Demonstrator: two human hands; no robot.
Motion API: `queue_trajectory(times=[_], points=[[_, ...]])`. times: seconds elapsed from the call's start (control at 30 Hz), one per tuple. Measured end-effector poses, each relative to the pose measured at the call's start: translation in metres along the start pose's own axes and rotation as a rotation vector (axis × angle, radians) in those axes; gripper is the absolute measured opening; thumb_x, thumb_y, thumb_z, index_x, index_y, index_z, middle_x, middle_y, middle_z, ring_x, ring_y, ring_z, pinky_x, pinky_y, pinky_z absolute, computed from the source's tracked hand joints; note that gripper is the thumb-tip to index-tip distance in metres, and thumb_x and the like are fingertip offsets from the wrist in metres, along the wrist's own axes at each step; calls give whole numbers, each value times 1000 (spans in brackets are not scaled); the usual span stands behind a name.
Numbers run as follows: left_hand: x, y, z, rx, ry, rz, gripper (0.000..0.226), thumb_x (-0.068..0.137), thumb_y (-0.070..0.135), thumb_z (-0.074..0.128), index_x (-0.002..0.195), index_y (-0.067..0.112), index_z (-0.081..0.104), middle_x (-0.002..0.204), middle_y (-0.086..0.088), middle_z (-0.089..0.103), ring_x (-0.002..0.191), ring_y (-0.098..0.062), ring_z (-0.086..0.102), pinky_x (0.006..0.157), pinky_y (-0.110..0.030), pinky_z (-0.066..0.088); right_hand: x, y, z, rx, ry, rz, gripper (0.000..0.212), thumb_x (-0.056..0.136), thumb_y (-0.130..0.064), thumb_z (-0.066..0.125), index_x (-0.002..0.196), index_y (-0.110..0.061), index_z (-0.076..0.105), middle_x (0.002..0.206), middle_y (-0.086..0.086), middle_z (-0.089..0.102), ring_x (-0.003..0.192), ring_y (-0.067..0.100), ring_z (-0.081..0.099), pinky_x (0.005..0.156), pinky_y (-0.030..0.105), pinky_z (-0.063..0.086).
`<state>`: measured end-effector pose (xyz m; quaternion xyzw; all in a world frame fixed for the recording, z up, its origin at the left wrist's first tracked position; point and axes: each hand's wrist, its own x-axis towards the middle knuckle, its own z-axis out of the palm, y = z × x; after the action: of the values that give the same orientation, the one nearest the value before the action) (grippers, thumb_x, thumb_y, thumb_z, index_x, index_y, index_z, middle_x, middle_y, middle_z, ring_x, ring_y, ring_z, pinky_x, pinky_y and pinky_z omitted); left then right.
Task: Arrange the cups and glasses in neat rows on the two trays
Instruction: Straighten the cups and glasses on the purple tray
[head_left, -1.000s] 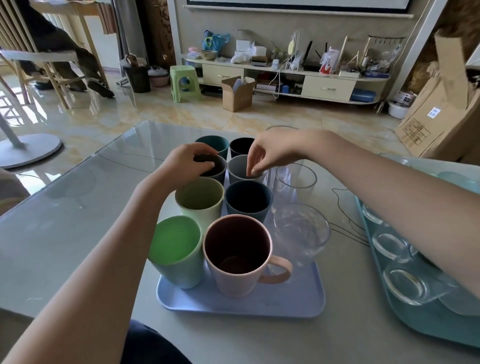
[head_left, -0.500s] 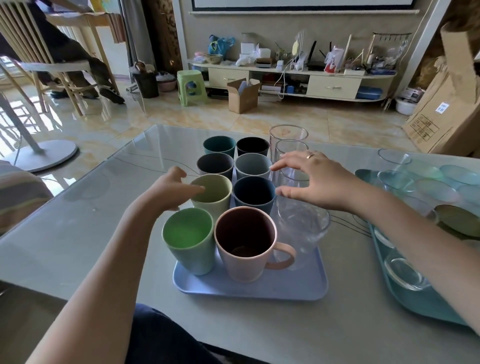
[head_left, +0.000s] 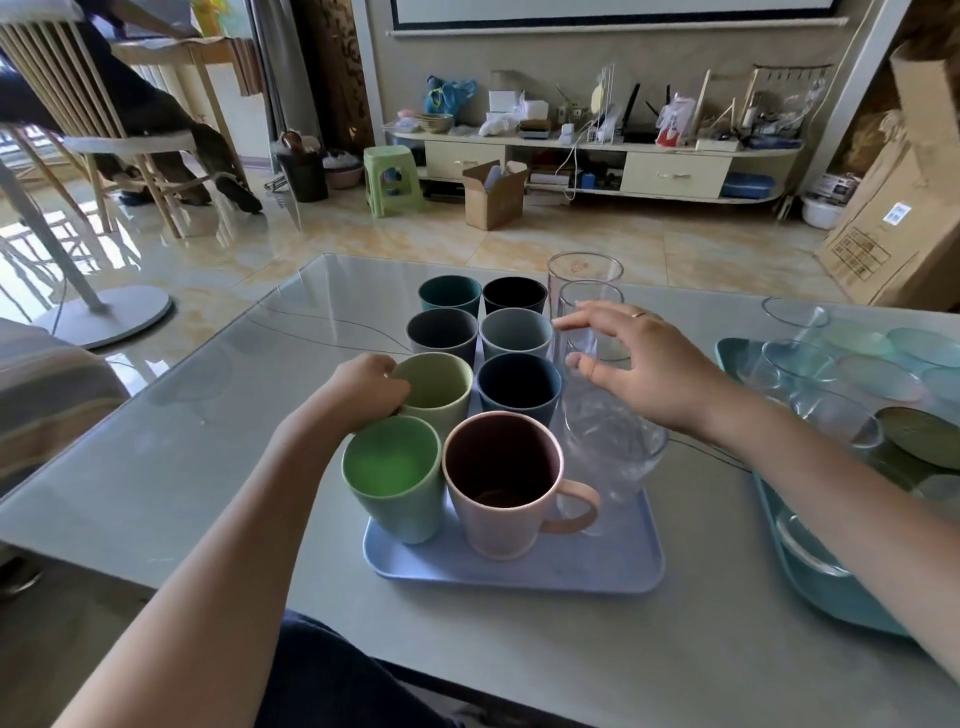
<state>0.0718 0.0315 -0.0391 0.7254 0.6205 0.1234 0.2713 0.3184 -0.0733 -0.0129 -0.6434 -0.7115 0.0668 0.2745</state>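
A lilac tray (head_left: 519, 577) holds two columns of cups: teal (head_left: 449, 296), black (head_left: 514, 296), dark grey (head_left: 441, 332), light grey (head_left: 514, 332), pale green (head_left: 441, 387), navy (head_left: 519, 387), bright green (head_left: 389, 467) and a pink mug (head_left: 501, 478). Clear glasses form a third column on the right, from the far glass (head_left: 584, 270) to the near glass (head_left: 613, 457). My left hand (head_left: 363, 392) grips the pale green cup's left rim. My right hand (head_left: 644, 364) hovers with fingers spread around a middle glass (head_left: 589, 348). A teal tray (head_left: 831, 608) lies at the right.
The teal tray carries several clear glasses (head_left: 795, 358) and round lids or coasters (head_left: 919, 345). The grey glass-topped table (head_left: 182, 441) ends just beyond the far cups. Behind it are a tiled floor, a green stool (head_left: 389, 176) and cardboard boxes (head_left: 904, 218).
My left hand has pulled back from the dark grey cup and closed on the pale green cup's rim. My right hand left the light grey cup and shifted right over the glasses.
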Motion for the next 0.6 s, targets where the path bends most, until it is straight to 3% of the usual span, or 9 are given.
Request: queue_trajectory(times=[0.1, 0.17, 0.27, 0.4, 0.47, 0.6], points=[[-6, -4, -3, -90, -68, -45, 39, 95, 40, 45, 116, 9, 58, 92, -9, 63, 77, -23, 61, 59, -29, 51, -27, -22, 3, 18, 218, -112, 23, 86, -38, 57, 105, -29, 66, 116, -10, 64, 114, 13, 52, 98, 38, 37], [-13, -9, -12, -186, -144, -77, 46, 93, 51, 43, 113, 13, 56, 84, -7, 59, 67, -19, 56, 53, -26, 48, -50, -38, 10, -35, 153, -240, 27, 83, -48, 52, 96, -31, 67, 103, -16, 66, 107, 7, 51, 97, 36, 29], [-24, -22, -30, -276, -264, -78, 50, 83, 58, 51, 111, 16, 57, 81, -6, 56, 64, -15, 49, 50, -23, 45, -73, -42, 31, -306, -21, -438, 30, 81, -53, 48, 91, -33, 68, 94, -18, 68, 102, 7, 57, 102, 40, 22], [-35, -32, -35, -152, -408, -39, 48, 67, 56, 73, 105, 28, 62, 84, -4, 57, 64, -13, 45, 50, -19, 42, -78, -34, 44, -440, -40, -430, 24, 81, -41, 43, 81, -30, 64, 76, -15, 67, 86, 12, 64, 100, 51, 24], [-33, -31, -28, -100, -410, -38, 37, 76, 44, 71, 106, 25, 60, 91, -7, 61, 64, -13, 47, 50, -20, 44, -77, -33, 45, -466, -3, -437, 20, 81, -36, 44, 78, -28, 62, 71, -13, 65, 82, 14, 64, 100, 53, 25], [-28, -25, -19, -48, -346, -26, 21, 88, 28, 61, 107, 19, 60, 82, -10, 56, 57, -13, 47, 46, -20, 46, -78, -36, 47, -529, 50, -482, 11, 80, -29, 51, 76, -27, 61, 65, -11, 63, 78, 17, 63, 98, 56, 27]])
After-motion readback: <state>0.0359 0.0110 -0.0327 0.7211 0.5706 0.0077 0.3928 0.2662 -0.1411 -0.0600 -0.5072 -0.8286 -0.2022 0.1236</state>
